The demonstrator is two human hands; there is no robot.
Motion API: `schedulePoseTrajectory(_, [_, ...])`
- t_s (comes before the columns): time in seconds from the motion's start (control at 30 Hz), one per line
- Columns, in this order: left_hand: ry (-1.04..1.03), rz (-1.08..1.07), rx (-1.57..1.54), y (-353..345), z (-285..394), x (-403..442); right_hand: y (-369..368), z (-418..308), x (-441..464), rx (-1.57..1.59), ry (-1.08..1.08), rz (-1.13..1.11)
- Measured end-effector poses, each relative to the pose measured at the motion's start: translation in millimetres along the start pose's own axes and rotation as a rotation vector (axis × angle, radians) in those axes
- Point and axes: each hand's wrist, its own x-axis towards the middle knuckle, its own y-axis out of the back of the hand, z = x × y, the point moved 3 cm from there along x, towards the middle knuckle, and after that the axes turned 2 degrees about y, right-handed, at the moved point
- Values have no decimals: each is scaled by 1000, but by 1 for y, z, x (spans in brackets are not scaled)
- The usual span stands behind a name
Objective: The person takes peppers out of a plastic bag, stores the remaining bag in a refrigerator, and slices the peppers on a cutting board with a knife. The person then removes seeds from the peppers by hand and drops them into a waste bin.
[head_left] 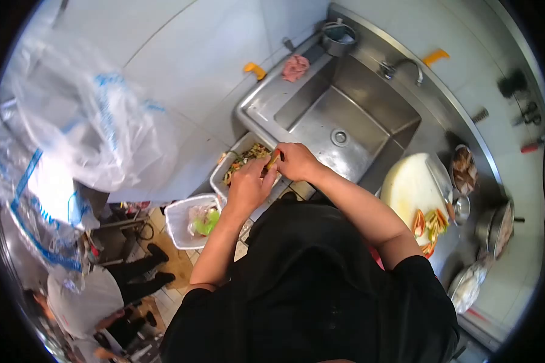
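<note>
Over a white bin (219, 175) of mixed vegetable scraps (252, 152), my two hands meet at a small piece of food (273, 160), greenish brown to orange, perhaps pepper. My left hand (249, 183) has its fingers bent against the piece from the left side. On the other side, my right hand (297, 162) closes its fingers round the piece. The fingertips partly hide it. To the right, a white cutting board (406, 181) carries cut red and green pepper pieces (433, 225) and a knife (439, 175).
A steel sink (345, 115) with a faucet (410, 65) lies ahead. A lined bin (178, 224) stands left. Bowls (464, 169) and a pot (496, 228) are at the right. Plastic bags (97, 121) hang upper left. Another person (88, 299) is at lower left.
</note>
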Motion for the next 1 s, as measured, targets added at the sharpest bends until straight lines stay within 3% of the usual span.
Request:
schedulePoseTrajectory(0.47, [317,118,42,47,-40,-31,-50,-18,22,80,159,-164])
schedulePoseTrajectory(0.57, [428,106,-42,55,-51,-34,-59,-6,28,199,156,-174])
schedulePoseTrajectory(0.63, [581,162,-298,63,-56,-36,-59,-13,29,299,131,-203])
schedulePoseTrajectory(0.7, [603,206,-394,67,-69,-41,-52,-20,25,653,67,-74])
schedulePoseTrajectory(0.9, [628,410,-544,118,-91,-51,-34,-9,47,681,3,-4])
schedulePoseTrajectory(0.97, [558,285,-765,113,-105,-51,-42,-15,60,560,331,68])
schedulePoseTrajectory(1.0, [560,287,-765,98,-134,-50,-47,-5,67,561,330,66])
